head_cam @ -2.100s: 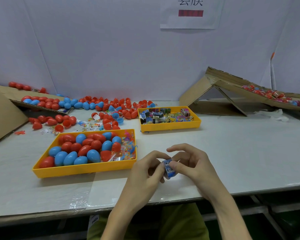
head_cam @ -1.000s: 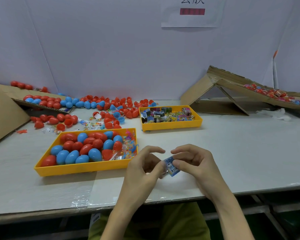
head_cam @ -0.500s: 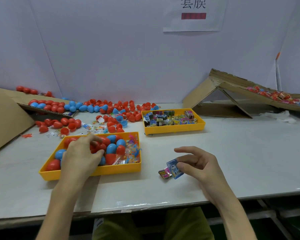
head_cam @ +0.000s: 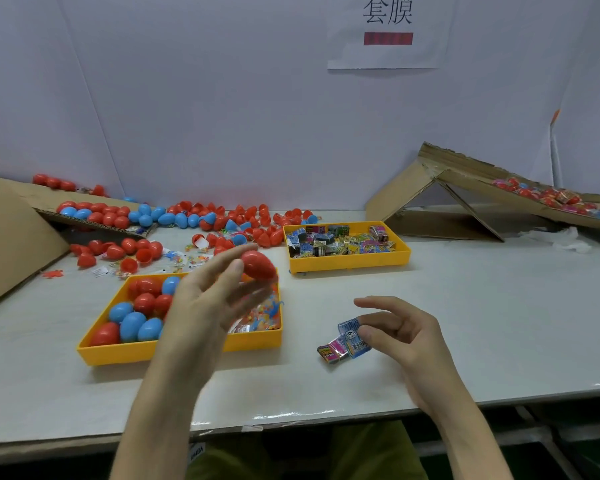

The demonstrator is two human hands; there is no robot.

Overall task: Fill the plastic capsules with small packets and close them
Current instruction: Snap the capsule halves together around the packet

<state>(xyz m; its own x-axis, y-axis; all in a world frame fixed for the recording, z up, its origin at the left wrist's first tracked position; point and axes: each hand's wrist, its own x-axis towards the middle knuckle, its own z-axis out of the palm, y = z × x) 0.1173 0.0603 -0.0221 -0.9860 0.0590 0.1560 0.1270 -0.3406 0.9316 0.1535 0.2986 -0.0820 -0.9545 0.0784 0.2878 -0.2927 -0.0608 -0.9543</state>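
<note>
My left hand holds a red egg-shaped capsule in its fingertips, raised above the near yellow tray. That tray holds red and blue capsules plus small clear packets at its right end. My right hand pinches a small blue packet just over the table. A pink packet lies on the table touching the blue one. The far yellow tray is full of small printed packets.
Loose red and blue capsules and halves are scattered along the back left. Cardboard sheets slope at the left. A cardboard ramp at the right carries wrapped capsules. The table's front edge runs just below my hands.
My left hand left the packets, reached into the near tray, and has lifted out a red capsule. My right hand stayed by the table with the blue packet.
</note>
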